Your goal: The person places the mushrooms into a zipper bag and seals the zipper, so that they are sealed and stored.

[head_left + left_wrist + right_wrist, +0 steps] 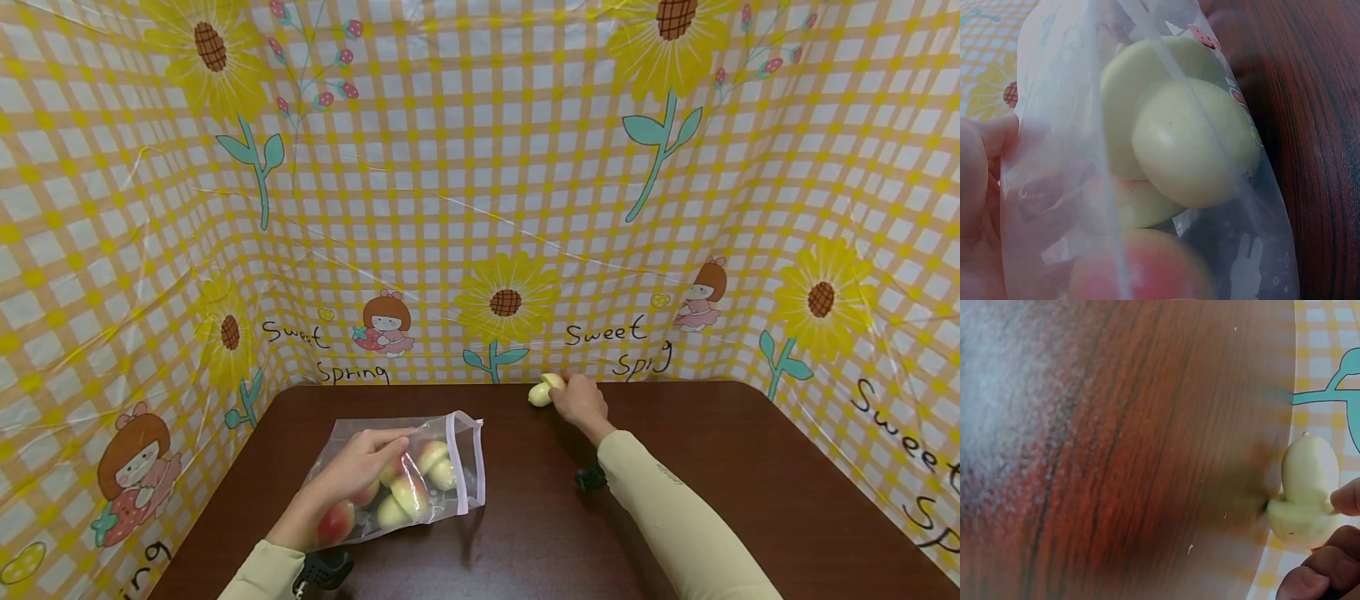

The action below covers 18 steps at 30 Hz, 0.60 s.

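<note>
A clear zip bag with a pale lilac zip strip lies on its side at the left of the table, its mouth to the right. Inside are several pale yellow-green, red-blushed peach-like fruits, seen close up in the left wrist view. My left hand holds the bag along its upper side, thumb and fingers near its edge. At the table's far edge, my right hand grips a pale two-lobed fruit, with its thumb and fingers on the near end. Part of that fruit is hidden by the fingers.
The dark brown wooden table ends at a checked, sunflower-printed cloth that rises at the back and both sides. Dark wrist devices show under the left wrist and under the right forearm.
</note>
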Tool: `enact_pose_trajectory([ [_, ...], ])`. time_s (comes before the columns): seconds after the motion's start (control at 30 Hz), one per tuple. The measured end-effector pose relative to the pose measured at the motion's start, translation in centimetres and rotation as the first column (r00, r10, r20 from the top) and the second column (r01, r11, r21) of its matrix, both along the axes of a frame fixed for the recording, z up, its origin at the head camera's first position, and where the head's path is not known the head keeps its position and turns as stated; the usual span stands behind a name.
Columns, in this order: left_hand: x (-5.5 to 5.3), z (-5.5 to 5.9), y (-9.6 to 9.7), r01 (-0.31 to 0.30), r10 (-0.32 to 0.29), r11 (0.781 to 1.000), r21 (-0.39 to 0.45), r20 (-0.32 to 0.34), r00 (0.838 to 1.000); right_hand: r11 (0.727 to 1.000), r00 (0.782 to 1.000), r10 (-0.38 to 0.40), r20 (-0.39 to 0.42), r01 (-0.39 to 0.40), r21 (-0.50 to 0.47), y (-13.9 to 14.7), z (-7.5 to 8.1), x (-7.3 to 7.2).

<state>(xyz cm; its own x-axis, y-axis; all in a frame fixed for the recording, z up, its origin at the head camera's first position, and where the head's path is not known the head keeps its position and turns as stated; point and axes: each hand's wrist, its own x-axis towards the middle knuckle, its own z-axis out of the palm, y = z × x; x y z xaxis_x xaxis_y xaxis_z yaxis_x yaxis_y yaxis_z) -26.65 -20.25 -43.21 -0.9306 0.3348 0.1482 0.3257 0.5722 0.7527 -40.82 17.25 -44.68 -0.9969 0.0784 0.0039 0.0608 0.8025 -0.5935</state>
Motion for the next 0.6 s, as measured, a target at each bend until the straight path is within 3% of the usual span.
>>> enact_pose_trajectory([
  [0.27, 0.09, -0.07, -0.08, 0.01, -0.01, 1.0, 0.022, 0.001, 1.0, 0.999, 1.0, -0.018, 0.003, 0.019, -0.033, 0.26, -0.25, -0.09],
  [0.6, 0.02, -0.1, -0.08, -0.007, 0.007, 1.0, 0.022, 0.002, 1.0, 0.999, 0.999, 0.025, 0.023, -0.024, -0.042, 0.1, -0.17, 0.28],
])
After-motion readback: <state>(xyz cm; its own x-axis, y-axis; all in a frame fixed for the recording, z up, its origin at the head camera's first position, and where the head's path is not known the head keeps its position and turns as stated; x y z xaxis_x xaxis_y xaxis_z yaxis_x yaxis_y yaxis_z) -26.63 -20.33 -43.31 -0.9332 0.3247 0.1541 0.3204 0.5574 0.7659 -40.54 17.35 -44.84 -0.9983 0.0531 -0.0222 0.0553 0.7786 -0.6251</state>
